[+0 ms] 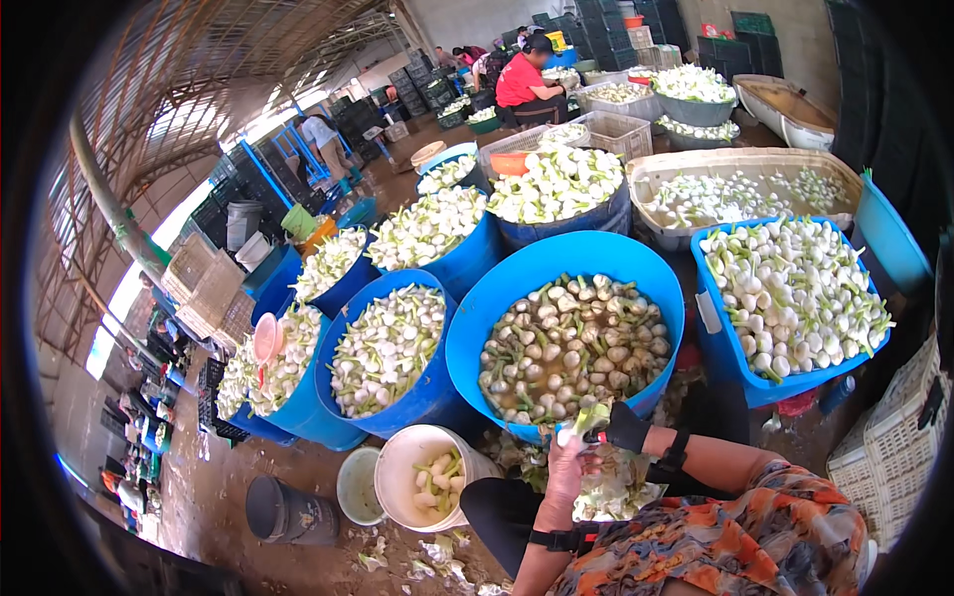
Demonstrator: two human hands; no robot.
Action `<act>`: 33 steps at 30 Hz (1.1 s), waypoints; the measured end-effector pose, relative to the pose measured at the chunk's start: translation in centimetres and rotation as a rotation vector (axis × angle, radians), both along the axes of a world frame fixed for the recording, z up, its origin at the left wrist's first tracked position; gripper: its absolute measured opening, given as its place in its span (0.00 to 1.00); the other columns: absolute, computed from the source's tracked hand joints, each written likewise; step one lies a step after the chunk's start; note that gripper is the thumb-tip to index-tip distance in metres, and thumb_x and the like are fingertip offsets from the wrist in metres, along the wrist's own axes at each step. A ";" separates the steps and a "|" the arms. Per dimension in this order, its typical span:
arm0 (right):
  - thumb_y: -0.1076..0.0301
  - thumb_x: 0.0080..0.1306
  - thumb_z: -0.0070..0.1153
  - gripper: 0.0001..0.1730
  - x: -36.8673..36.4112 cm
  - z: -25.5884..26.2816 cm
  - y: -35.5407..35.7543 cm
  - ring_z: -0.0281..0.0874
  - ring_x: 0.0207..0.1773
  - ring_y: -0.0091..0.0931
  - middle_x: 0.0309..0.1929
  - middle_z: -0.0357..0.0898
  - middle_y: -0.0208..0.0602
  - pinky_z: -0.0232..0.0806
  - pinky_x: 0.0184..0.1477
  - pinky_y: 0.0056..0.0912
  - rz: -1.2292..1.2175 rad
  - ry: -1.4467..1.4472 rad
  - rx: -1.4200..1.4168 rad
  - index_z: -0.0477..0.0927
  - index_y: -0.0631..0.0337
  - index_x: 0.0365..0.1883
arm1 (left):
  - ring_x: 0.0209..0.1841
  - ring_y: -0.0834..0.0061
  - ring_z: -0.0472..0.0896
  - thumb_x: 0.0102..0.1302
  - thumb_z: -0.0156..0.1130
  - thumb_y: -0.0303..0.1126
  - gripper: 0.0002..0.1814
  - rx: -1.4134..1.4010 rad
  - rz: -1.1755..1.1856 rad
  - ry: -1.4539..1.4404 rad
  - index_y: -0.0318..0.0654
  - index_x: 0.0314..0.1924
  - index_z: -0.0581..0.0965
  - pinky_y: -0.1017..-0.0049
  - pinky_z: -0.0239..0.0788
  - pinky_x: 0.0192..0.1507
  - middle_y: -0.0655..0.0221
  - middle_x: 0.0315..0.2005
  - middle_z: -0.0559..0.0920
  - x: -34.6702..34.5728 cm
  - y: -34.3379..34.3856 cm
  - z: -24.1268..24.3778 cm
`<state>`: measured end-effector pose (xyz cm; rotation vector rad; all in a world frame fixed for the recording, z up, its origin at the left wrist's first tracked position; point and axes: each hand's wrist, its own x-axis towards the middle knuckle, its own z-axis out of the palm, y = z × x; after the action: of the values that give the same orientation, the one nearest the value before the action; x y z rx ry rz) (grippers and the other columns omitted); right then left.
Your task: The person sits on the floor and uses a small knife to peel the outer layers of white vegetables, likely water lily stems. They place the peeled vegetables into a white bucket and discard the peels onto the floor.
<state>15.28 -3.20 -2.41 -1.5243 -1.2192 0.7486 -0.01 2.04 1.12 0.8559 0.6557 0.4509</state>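
My bare left hand (564,473) grips a fresh garlic bulb (572,433) with a pale green stalk. On my right hand (627,428) is a black glove. That hand is closed around a small tool with a red part (598,438), probably a knife, against the stalk side of the bulb; its blade cannot be made out. Just beyond both hands stands a round blue tub (570,249) of unpeeled garlic bulbs (574,359) in brownish water. Peeled skins and leaves (607,495) are heaped below my hands, between my legs.
A white bucket (477,462) with several peeled bulbs stands left, beside a pale green bucket (349,477) and a grey bucket (287,510). Peeled garlic fills a blue tub (440,387) and a rectangular blue bin (719,365). A white crate (883,447) is at right. People work farther back.
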 end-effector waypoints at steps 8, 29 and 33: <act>0.64 0.45 0.62 0.14 0.3 -0.7 0.7 0.71 0.22 0.19 0.19 0.77 0.37 0.65 0.24 0.29 -0.128 0.192 0.131 0.79 0.65 0.27 | 0.23 0.80 0.74 0.49 0.63 0.40 0.20 0.198 0.167 -0.111 0.34 0.39 0.73 0.80 0.65 0.22 0.70 0.25 0.77 0.2 0.2 -0.9; 0.73 0.45 0.59 0.12 -0.1 5.8 -1.1 0.74 0.26 0.21 0.23 0.77 0.37 0.66 0.29 0.26 -0.104 0.444 0.218 0.76 0.68 0.29 | 0.46 0.61 0.74 0.57 0.53 0.44 0.17 -0.568 0.271 -0.628 0.36 0.36 0.75 0.59 0.65 0.49 0.61 0.38 0.78 -1.5 3.1 -3.3; 0.75 0.48 0.59 0.10 0.4 6.9 -2.7 0.73 0.25 0.23 0.25 0.75 0.35 0.66 0.27 0.27 -0.050 0.326 0.232 0.74 0.67 0.29 | 0.50 0.55 0.72 0.60 0.51 0.44 0.23 -0.592 0.396 -0.760 0.31 0.44 0.73 0.56 0.61 0.56 0.55 0.44 0.76 -3.4 5.4 -4.3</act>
<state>15.66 -5.87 4.50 -1.1848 -0.9827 0.7601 -3.43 7.49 -3.17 -0.0435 0.2112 0.8277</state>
